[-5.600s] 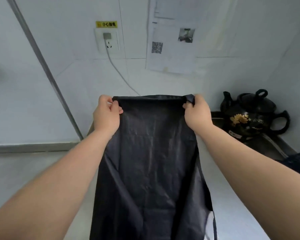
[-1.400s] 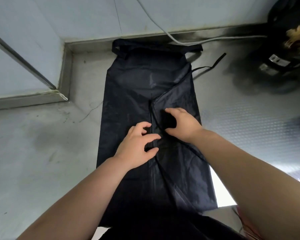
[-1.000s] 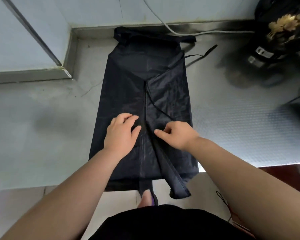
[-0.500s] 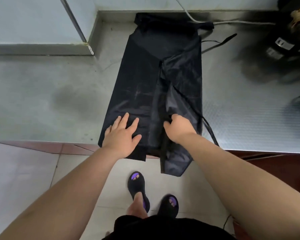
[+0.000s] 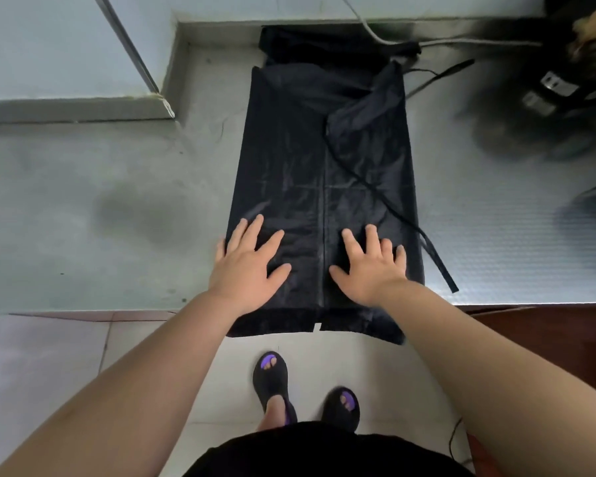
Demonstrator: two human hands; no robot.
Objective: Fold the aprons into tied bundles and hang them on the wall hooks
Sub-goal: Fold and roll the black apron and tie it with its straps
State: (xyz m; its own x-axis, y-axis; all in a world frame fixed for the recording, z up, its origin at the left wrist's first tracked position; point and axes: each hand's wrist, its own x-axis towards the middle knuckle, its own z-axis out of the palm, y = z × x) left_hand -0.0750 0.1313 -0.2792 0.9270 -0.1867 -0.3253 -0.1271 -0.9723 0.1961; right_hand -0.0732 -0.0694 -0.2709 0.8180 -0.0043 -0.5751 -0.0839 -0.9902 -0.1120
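Note:
A black apron (image 5: 307,160) lies flat on the grey metal counter (image 5: 100,215), folded lengthwise so its two side flaps meet along a centre line. Its lower hem hangs over the counter's front edge. A thin black tie strap (image 5: 403,218) runs diagonally across the right flap and ends on the counter at the right. My left hand (image 5: 250,261) presses flat on the left flap near the front edge, fingers spread. My right hand (image 5: 370,263) presses flat on the right flap, fingers spread. Neither hand grips anything.
A black kettle-like appliance (image 5: 558,80), blurred, stands at the back right of the counter. A grey cable (image 5: 461,41) runs along the back wall. A metal bar (image 5: 131,49) slants down the wall at the back left. My sandalled feet (image 5: 272,383) stand on the tiled floor below.
Both hands have slid toward the counter's front edge and spread flat. The right flap, bunched half a second ago, now lies smooth against the left flap.

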